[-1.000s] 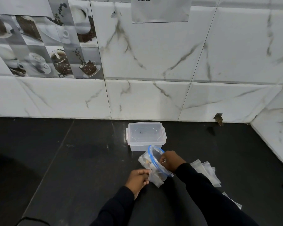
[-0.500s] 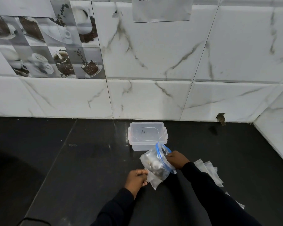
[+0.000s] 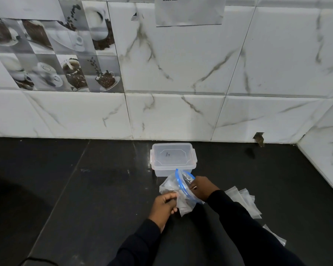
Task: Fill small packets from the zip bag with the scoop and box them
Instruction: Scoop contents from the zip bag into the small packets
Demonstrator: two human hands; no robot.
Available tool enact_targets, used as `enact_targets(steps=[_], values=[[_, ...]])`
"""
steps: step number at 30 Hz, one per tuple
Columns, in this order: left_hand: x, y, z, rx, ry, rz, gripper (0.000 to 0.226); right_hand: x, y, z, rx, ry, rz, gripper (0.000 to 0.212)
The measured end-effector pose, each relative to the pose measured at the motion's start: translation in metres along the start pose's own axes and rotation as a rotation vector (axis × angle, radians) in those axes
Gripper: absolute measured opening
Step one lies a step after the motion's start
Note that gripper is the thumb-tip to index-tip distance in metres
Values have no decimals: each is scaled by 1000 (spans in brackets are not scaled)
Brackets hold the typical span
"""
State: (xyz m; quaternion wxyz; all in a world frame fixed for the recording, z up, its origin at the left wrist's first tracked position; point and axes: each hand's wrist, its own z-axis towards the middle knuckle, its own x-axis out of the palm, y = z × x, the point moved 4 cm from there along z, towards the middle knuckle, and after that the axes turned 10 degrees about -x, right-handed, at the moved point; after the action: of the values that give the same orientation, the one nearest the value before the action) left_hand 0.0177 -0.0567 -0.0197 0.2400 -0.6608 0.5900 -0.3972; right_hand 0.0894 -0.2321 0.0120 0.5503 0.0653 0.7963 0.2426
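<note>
A clear zip bag (image 3: 178,191) with a blue zip strip sits between my hands, just above the black counter. My left hand (image 3: 164,205) grips its lower left side. My right hand (image 3: 202,188) pinches the bag's mouth at the blue strip. Pale contents show dimly inside the bag; no scoop is clearly visible. Behind the bag stands a small clear plastic box (image 3: 173,159) with its lid on. Several empty small packets (image 3: 242,201) lie flat on the counter to the right of my right arm.
The black counter (image 3: 75,189) runs back to a white marble-tile wall (image 3: 181,116), which turns a corner at the far right. One more packet (image 3: 275,235) lies near the lower right. A dark curved shape fills the counter's left side.
The bag has shifted slightly right and tilted; its mouth has narrowed from a wide open loop to a thin slit as my right hand moved along the zip strip.
</note>
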Motion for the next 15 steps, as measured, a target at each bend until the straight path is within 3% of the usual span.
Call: enact_targets(steps=[4,8,15], values=[[-4,-14,1,-26,11,-200,28,-3,-14,-1,110,-38,110,46],[-17,-13,6,-68,-12,-319,29,-7,-19,-3,159,-58,186,48],[-28,6,4,-274,0,-163,24,-3,-22,-8,114,-78,259,50]])
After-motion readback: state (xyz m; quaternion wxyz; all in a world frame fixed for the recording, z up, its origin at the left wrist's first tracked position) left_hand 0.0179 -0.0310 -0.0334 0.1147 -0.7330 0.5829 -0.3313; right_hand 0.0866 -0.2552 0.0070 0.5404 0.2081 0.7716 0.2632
